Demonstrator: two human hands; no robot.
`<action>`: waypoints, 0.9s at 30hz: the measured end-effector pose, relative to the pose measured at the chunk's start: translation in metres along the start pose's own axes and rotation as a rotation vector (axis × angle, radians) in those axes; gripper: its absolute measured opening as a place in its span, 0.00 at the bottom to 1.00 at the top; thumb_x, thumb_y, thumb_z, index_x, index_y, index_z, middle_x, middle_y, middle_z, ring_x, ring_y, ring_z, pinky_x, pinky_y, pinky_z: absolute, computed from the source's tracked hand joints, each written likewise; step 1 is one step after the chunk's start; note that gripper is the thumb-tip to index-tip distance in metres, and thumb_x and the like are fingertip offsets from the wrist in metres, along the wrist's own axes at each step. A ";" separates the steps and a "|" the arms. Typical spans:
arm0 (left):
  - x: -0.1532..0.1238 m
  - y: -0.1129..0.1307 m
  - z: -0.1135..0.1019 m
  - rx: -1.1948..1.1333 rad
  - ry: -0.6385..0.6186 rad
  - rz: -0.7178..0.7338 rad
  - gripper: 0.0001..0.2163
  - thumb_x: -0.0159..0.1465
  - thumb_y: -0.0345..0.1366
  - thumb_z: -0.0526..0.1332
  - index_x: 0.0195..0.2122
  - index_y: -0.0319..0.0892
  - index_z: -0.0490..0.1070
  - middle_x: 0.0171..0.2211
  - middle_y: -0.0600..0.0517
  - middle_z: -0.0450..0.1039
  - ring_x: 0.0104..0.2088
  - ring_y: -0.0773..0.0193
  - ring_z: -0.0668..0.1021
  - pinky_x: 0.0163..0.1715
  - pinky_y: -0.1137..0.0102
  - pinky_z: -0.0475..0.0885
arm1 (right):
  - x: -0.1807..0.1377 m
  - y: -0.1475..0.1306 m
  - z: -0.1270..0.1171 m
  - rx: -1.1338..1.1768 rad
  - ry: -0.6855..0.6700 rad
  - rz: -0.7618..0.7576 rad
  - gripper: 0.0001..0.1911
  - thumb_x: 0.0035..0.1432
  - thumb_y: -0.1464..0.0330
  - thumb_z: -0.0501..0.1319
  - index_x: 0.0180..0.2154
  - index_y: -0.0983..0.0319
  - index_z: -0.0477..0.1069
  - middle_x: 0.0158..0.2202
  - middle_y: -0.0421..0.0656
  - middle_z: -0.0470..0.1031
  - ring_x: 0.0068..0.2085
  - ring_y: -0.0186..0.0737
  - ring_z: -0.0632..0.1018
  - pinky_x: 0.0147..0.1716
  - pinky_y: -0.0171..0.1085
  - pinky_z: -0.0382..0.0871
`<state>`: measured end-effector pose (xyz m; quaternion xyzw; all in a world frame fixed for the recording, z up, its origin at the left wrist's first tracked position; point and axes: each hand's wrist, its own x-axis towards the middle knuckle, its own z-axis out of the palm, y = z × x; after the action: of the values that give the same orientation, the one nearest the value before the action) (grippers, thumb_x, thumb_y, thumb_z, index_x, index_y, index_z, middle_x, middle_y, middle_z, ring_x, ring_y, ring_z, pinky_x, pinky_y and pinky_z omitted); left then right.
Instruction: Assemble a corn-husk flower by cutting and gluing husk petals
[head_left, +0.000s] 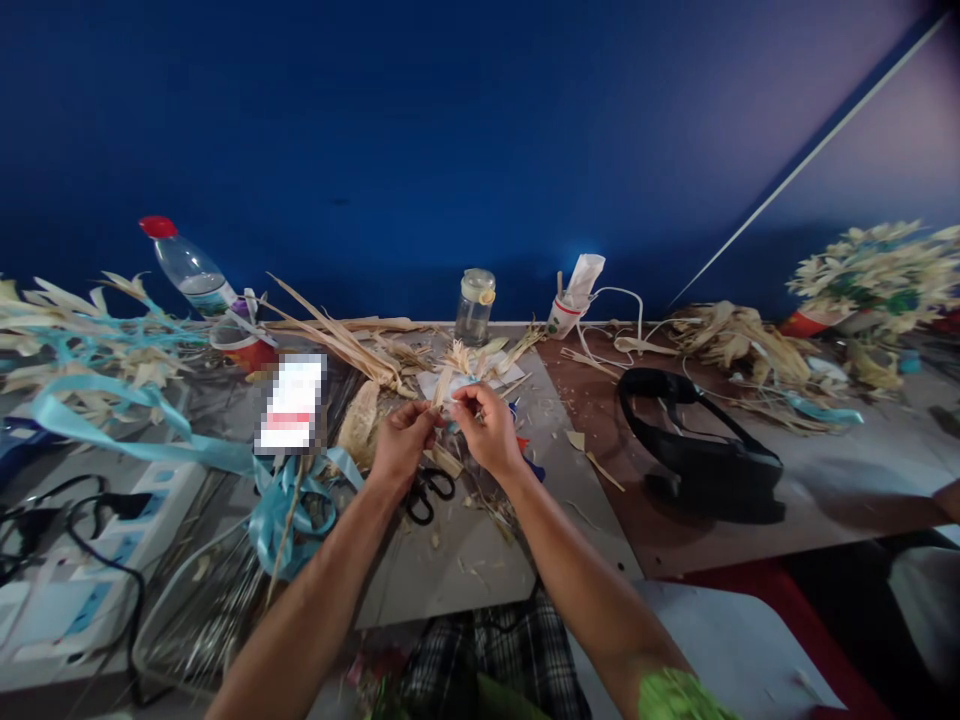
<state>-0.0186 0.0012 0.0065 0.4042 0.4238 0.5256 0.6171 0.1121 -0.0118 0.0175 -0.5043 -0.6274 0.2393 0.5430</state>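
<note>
Over the middle of the table, my left hand (pixel 407 438) and my right hand (pixel 487 425) work close together, fingertips pinched. Between them is a pale strip of dried corn husk (pixel 442 388), gripped from both sides. A fringed husk piece (pixel 459 357) shows just beyond the fingers; whether it joins the strip I cannot tell. Scissors with black handles (pixel 431 494) lie under my wrists, blades hidden. Left of my left hand rests a broad dried husk (pixel 360 425). Small husk scraps (pixel 491 510) are scattered below my right hand.
At left are light blue ribbon (pixel 281 525), a blurred-out phone (pixel 292 405), a power strip (pixel 124 545) and a bottle with a red cap (pixel 191 270). A glass jar (pixel 475 305) and a paper cup (pixel 564 318) stand behind. To the right sits a black headset (pixel 697 440).
</note>
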 end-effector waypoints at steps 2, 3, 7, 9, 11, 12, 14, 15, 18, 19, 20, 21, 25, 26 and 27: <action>-0.001 0.003 0.001 0.042 0.034 0.021 0.11 0.50 0.40 0.66 0.27 0.37 0.70 0.19 0.55 0.70 0.15 0.76 0.62 0.15 0.77 0.55 | 0.001 0.003 -0.001 0.013 0.031 0.044 0.08 0.54 0.65 0.57 0.34 0.63 0.68 0.30 0.42 0.70 0.30 0.34 0.70 0.31 0.33 0.65; -0.001 0.005 0.001 0.062 0.048 0.030 0.12 0.49 0.41 0.66 0.26 0.37 0.69 0.19 0.55 0.70 0.14 0.76 0.62 0.15 0.77 0.55 | 0.002 0.004 -0.001 0.013 0.047 0.062 0.08 0.54 0.65 0.56 0.33 0.63 0.68 0.30 0.42 0.70 0.29 0.34 0.70 0.31 0.33 0.65; 0.000 0.006 0.001 0.105 0.086 0.054 0.13 0.49 0.42 0.65 0.26 0.37 0.69 0.19 0.54 0.70 0.15 0.76 0.63 0.15 0.77 0.56 | 0.008 0.003 -0.006 -0.012 0.052 0.102 0.09 0.53 0.64 0.56 0.33 0.63 0.68 0.29 0.42 0.71 0.28 0.34 0.70 0.29 0.33 0.64; 0.002 0.005 -0.001 0.095 0.092 0.056 0.13 0.49 0.42 0.65 0.26 0.37 0.69 0.19 0.55 0.70 0.15 0.76 0.63 0.15 0.77 0.55 | 0.012 -0.003 -0.013 -0.030 0.030 0.112 0.10 0.53 0.64 0.56 0.34 0.64 0.68 0.29 0.42 0.71 0.27 0.33 0.70 0.29 0.32 0.64; 0.004 0.002 -0.003 0.067 0.085 0.056 0.12 0.49 0.41 0.65 0.26 0.37 0.68 0.19 0.55 0.69 0.14 0.76 0.62 0.15 0.77 0.55 | 0.012 -0.007 -0.025 -0.063 0.006 0.126 0.12 0.53 0.63 0.56 0.35 0.65 0.68 0.30 0.43 0.72 0.28 0.33 0.71 0.29 0.33 0.65; 0.005 0.001 -0.003 0.048 0.084 0.057 0.12 0.49 0.41 0.65 0.26 0.38 0.68 0.19 0.56 0.69 0.14 0.76 0.62 0.15 0.77 0.55 | 0.011 -0.009 -0.033 -0.093 -0.008 0.135 0.13 0.53 0.62 0.56 0.36 0.65 0.69 0.31 0.43 0.72 0.28 0.34 0.71 0.30 0.33 0.65; 0.006 0.001 -0.004 0.018 0.078 0.061 0.12 0.49 0.41 0.65 0.26 0.38 0.68 0.19 0.56 0.68 0.14 0.77 0.62 0.15 0.77 0.54 | 0.003 -0.007 -0.049 -0.209 -0.050 0.150 0.15 0.53 0.62 0.56 0.38 0.66 0.69 0.31 0.44 0.72 0.29 0.35 0.72 0.32 0.34 0.66; 0.006 0.001 -0.004 0.009 0.073 0.067 0.11 0.49 0.41 0.65 0.25 0.38 0.68 0.19 0.56 0.68 0.14 0.77 0.62 0.15 0.77 0.54 | -0.003 -0.004 -0.058 -0.292 -0.084 0.159 0.16 0.53 0.62 0.56 0.39 0.66 0.69 0.32 0.45 0.72 0.31 0.35 0.72 0.33 0.34 0.66; 0.005 0.003 -0.004 0.002 0.054 0.097 0.11 0.50 0.41 0.64 0.23 0.38 0.67 0.19 0.56 0.68 0.14 0.77 0.62 0.15 0.77 0.54 | -0.026 0.008 -0.079 -0.610 -0.190 0.264 0.18 0.52 0.63 0.58 0.42 0.67 0.70 0.40 0.51 0.71 0.38 0.41 0.74 0.39 0.37 0.66; 0.004 0.003 -0.004 0.000 0.046 0.103 0.11 0.50 0.41 0.64 0.23 0.38 0.67 0.19 0.56 0.68 0.14 0.78 0.61 0.15 0.77 0.53 | -0.034 0.012 -0.084 -0.715 -0.217 0.312 0.20 0.52 0.62 0.59 0.44 0.67 0.69 0.44 0.53 0.70 0.42 0.44 0.73 0.41 0.39 0.65; 0.004 0.003 -0.004 -0.003 0.039 0.106 0.11 0.50 0.40 0.64 0.23 0.38 0.67 0.19 0.55 0.68 0.14 0.77 0.61 0.15 0.77 0.53 | -0.041 0.015 -0.087 -0.791 -0.247 0.344 0.22 0.52 0.61 0.59 0.46 0.67 0.68 0.46 0.54 0.68 0.45 0.47 0.72 0.43 0.40 0.64; 0.003 0.004 -0.004 -0.007 0.034 0.107 0.11 0.50 0.40 0.64 0.23 0.38 0.67 0.20 0.55 0.68 0.14 0.77 0.62 0.15 0.77 0.53 | -0.047 0.016 -0.088 -0.842 -0.280 0.376 0.24 0.51 0.60 0.60 0.47 0.66 0.68 0.47 0.54 0.68 0.47 0.48 0.72 0.44 0.40 0.63; 0.003 0.005 -0.004 0.014 0.021 0.110 0.10 0.50 0.39 0.64 0.23 0.37 0.68 0.20 0.55 0.68 0.15 0.77 0.62 0.15 0.77 0.53 | -0.057 0.015 -0.081 -0.932 -0.365 0.400 0.25 0.50 0.60 0.62 0.48 0.65 0.66 0.48 0.53 0.68 0.47 0.47 0.72 0.45 0.38 0.62; 0.003 0.005 -0.004 0.013 0.024 0.106 0.10 0.50 0.39 0.64 0.23 0.37 0.68 0.20 0.55 0.68 0.15 0.77 0.62 0.15 0.77 0.53 | -0.057 0.014 -0.079 -0.951 -0.359 0.389 0.25 0.50 0.60 0.62 0.49 0.65 0.66 0.48 0.53 0.67 0.47 0.47 0.72 0.45 0.38 0.62; 0.003 0.005 -0.005 0.011 0.026 0.103 0.10 0.50 0.39 0.64 0.23 0.37 0.68 0.20 0.55 0.68 0.15 0.77 0.62 0.15 0.77 0.53 | -0.056 0.013 -0.076 -0.967 -0.352 0.379 0.26 0.50 0.60 0.62 0.50 0.65 0.65 0.48 0.53 0.67 0.47 0.47 0.72 0.45 0.39 0.62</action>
<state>-0.0244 0.0052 0.0097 0.4221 0.4134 0.5596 0.5811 0.1814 -0.0753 0.0043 -0.7528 -0.6455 0.0980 0.0836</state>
